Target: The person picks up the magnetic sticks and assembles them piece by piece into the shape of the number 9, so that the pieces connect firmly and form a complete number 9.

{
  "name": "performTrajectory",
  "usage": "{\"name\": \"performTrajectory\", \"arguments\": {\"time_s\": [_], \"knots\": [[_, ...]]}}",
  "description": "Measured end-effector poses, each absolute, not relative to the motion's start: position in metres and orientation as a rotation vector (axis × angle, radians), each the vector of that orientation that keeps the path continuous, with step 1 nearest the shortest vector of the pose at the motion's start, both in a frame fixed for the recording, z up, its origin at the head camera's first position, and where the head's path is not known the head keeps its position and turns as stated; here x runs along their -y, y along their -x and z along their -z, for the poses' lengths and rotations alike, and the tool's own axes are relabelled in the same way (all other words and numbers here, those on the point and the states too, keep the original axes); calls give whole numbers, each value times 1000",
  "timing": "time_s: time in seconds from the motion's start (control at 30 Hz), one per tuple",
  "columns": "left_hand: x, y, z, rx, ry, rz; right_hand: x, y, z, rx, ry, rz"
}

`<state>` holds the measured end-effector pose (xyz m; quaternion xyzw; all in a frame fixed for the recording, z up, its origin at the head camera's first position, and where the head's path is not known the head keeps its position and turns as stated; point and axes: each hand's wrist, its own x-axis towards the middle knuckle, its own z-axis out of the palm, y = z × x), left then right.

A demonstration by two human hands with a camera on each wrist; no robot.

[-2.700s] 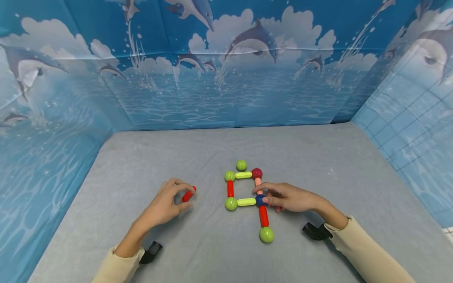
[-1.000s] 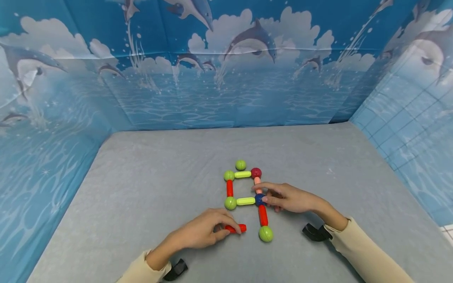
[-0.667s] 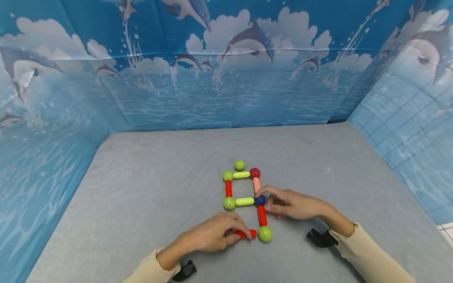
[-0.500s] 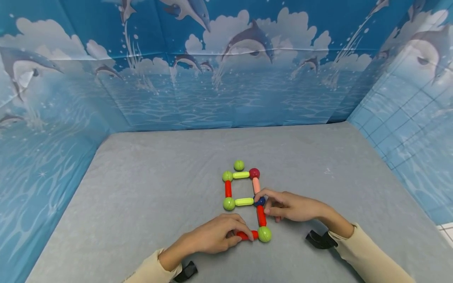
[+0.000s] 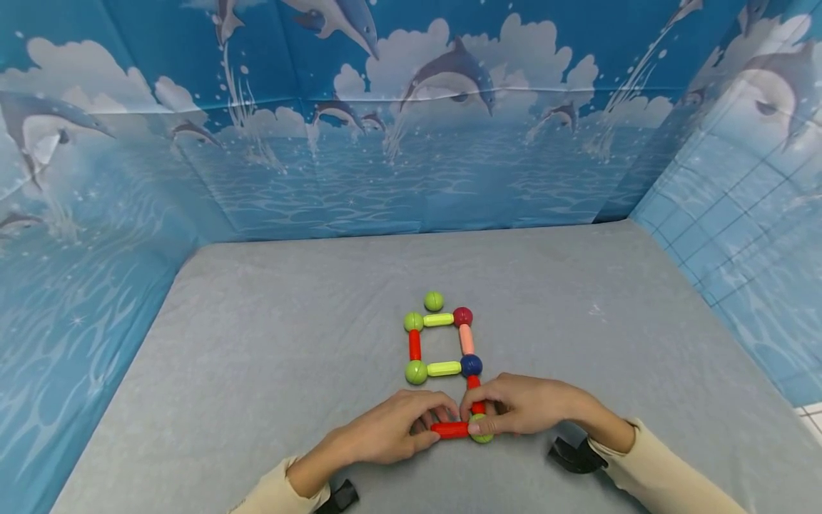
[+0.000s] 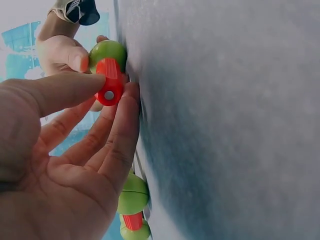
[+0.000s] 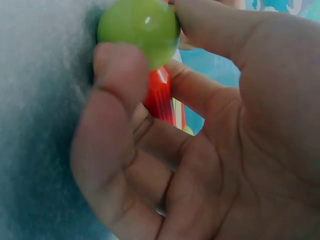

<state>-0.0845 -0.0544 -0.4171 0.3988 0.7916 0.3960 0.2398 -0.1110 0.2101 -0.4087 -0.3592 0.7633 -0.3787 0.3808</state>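
Note:
My left hand (image 5: 392, 428) pinches the outer end of a red magnetic rod (image 5: 451, 430) between thumb and fingers; a silvery dot shows on its end in the left wrist view. The rod's other end meets a green ball (image 7: 140, 30), which my right hand (image 5: 529, 405) grips with thumb and fingers. From that ball a second red rod (image 5: 474, 383), partly behind the right fingers, runs up to a blue ball (image 5: 472, 365). Beyond it is a square of rods and balls: a salmon rod (image 5: 466, 340), a dark red ball (image 5: 463, 316), yellow-green rods (image 5: 444, 368) and green balls (image 5: 416, 372).
A single green ball (image 5: 434, 300) sits just behind the square's far side. Grey cloth (image 5: 289, 307) covers the table, and dolphin-printed blue curtains (image 5: 411, 185) rise at the back and sides. Each wrist wears a black camera mount (image 5: 576, 455).
My left hand has carried the red rod from the left to the near green ball, where its end now meets it. My right hand has slid from the blue ball down to that green ball.

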Motion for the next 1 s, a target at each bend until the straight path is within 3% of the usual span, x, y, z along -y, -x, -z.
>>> {"name": "performTrajectory", "arguments": {"time_s": [0.27, 0.53, 0.77, 1.0], "knots": [[59, 102, 404, -2187, -1036, -1107, -211, 112, 411, -1901, 898, 990], [52, 168, 377, -2533, -950, -1075, -213, 113, 410, -1871, 898, 994], [35, 225, 392, -2642, -764, -927, -212, 112, 409, -1850, 868, 987], [23, 242, 406, -2583, -618, -868, -213, 111, 409, -1862, 869, 973]]}}
